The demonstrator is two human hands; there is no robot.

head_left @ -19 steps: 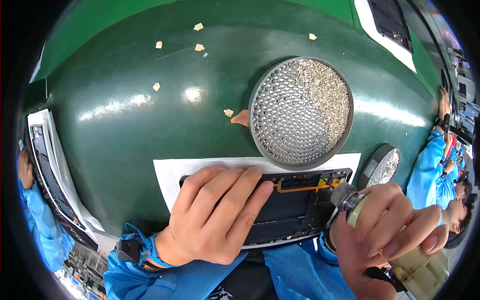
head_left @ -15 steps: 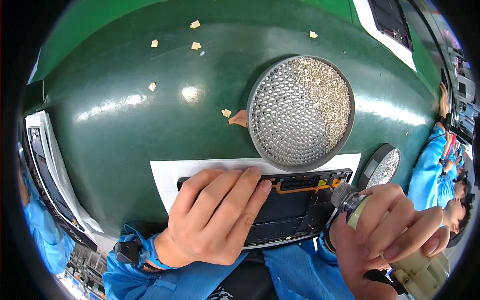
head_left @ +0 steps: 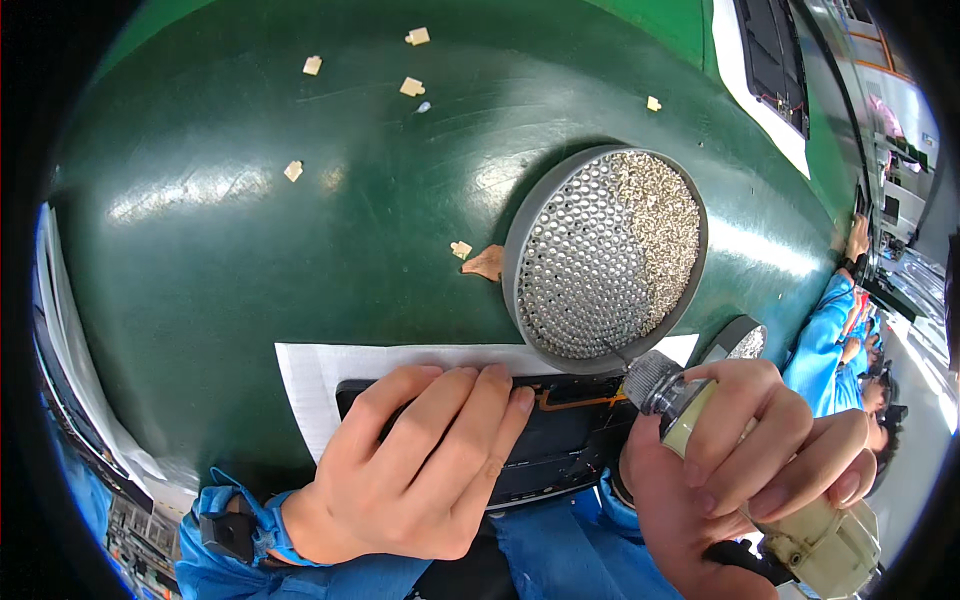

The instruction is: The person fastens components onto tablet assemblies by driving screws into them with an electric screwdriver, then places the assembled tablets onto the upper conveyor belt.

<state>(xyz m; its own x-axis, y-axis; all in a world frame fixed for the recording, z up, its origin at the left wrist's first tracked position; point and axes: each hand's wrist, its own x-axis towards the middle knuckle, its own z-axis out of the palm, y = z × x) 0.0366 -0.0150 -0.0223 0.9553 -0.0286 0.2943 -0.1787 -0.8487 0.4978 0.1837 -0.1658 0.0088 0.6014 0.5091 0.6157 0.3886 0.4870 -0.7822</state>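
My right hand is wrapped around an electric screwdriver with a knurled metal collar and a pale yellow body. Its thin bit reaches over the near rim of a round grey screw tray, close to the holes there. Small silver screws are heaped along the tray's right side; many of its holes look filled. My left hand lies over the far left edge of an opened flat black electronic device, fingers curled down on it. An orange flex cable runs along the device's far edge. The left thumb is hidden.
The device lies on white paper on a green table. A smaller grey dish of screws stands right of the tray. Several cream tabs and a brown scrap are scattered about. Another device lies far right, near a co-worker's blue sleeve.
The screwdriver has moved left and away from the device's far right corner, to the tray's near rim. My left hand keeps its hold on the device. The whole view has shifted slightly.
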